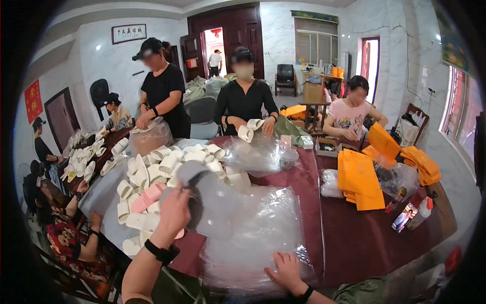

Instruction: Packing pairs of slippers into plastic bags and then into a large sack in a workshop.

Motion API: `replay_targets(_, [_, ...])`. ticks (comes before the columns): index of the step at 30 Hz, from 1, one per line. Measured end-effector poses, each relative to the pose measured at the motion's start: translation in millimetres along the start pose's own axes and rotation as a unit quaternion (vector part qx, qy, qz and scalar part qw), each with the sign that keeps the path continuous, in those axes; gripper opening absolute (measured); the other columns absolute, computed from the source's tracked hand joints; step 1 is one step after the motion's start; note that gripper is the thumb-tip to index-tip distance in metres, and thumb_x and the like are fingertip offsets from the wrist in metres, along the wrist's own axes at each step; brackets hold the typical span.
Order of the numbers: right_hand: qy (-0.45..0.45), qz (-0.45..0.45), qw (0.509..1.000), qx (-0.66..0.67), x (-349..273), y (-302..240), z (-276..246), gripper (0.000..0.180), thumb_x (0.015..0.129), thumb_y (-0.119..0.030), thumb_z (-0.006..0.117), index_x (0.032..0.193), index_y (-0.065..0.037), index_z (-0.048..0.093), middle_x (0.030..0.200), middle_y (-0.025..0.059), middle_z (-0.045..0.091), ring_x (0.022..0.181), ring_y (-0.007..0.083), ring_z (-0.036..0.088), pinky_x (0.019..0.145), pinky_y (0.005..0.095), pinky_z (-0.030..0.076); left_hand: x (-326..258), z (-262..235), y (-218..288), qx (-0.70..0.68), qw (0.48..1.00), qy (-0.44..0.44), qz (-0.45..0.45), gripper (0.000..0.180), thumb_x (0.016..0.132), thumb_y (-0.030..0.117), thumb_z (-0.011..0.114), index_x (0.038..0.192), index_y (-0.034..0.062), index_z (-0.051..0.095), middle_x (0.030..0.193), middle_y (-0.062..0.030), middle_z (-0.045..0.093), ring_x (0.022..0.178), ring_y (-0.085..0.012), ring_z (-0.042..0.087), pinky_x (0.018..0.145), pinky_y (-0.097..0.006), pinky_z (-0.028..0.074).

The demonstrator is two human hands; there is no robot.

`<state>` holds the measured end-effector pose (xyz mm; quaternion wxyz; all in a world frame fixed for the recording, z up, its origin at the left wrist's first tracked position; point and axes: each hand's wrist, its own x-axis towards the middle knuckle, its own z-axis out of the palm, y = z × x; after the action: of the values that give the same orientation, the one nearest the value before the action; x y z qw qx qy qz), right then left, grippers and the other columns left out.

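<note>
Some grey footwear (pixel 216 206) extends beyond left fingers (pixel 183 195) pinching it; right fingers (pixel 279 260) spread over plastic bags (pixel 255 228).

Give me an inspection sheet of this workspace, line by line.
Surface: dark red table cover, shiny.
Job's things: gray slippers, blurred; clear plastic bags in a flat stack.
Clutter: heaped cream slippers, pink slipper among them; orange bags; phone.
Hands: left hand grips the gray slippers; right hand, fingers spread, at the bags' lower edge.
Cables: thin cord on the right wall.
Surroundings: co-workers around the tables; open doorway behind.
</note>
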<state>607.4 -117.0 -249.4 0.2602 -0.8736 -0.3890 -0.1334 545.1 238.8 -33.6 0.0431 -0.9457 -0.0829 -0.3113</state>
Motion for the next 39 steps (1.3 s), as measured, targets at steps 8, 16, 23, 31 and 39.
replay_targets(8, [-0.181,0.102,0.977,0.04,-11.4,2.8,11.1,0.069,0.076,-0.049,0.069,0.129,-0.007,0.056,0.132,0.0192,0.049,0.126,0.0369,0.037,0.103,0.0508,0.032,-20.8,103.2,107.8,-0.158,0.923,-0.138,0.324,0.047,0.075,0.005,0.062,0.121,0.0016,0.057,0.15,-0.0242,0.036,0.123,-0.039,0.052,0.107,-0.048,0.041])
replay_targets(16, [-0.082,0.033,0.952,0.294,22.4,4.7,-49.5,0.062,0.065,-0.015,0.08,0.122,-0.006,0.059,0.116,0.0169,0.063,0.109,0.0326,0.061,0.092,0.0409,0.05,-63.2,177.1,135.3,-0.224,0.924,-0.21,0.227,0.051,0.079,0.003,0.058,0.13,0.0041,0.051,0.152,-0.0263,0.028,0.129,-0.038,0.047,0.112,-0.049,0.034])
replay_targets(23, [-0.187,0.16,0.94,0.238,0.6,37.1,-129.5,0.022,0.086,-0.022,0.067,0.095,-0.002,0.07,0.09,0.0139,0.068,0.083,0.0304,0.066,0.076,0.0369,0.052,-71.9,161.1,137.1,-0.211,0.946,-0.166,0.182,0.054,0.081,0.004,0.058,0.135,0.0065,0.05,0.149,-0.027,0.033,0.13,-0.0378,0.045,0.112,-0.05,0.033])
replay_targets(31, [-0.107,0.053,0.981,0.151,53.8,0.3,-96.8,0.028,0.085,-0.03,0.068,0.1,-0.006,0.07,0.088,0.0131,0.068,0.083,0.0297,0.067,0.071,0.0383,0.052,-95.9,91.5,163.9,-0.206,0.978,-0.029,0.008,0.052,0.078,0.007,0.068,0.126,0.0039,0.052,0.142,-0.0301,0.036,0.124,-0.0455,0.043,0.105,-0.051,0.037])
replay_targets(39, [-0.114,0.051,0.99,-0.059,110.0,-13.2,20.1,0.045,0.081,-0.042,0.073,0.092,0.001,0.066,0.098,0.0199,0.067,0.091,0.0365,0.066,0.077,0.0431,0.055,-193.6,78.8,157.0,-0.205,0.956,-0.205,-0.055,0.053,0.075,0.033,0.077,0.113,0.0018,0.057,0.12,-0.0211,0.054,0.117,-0.0411,0.05,0.102,-0.051,0.039])
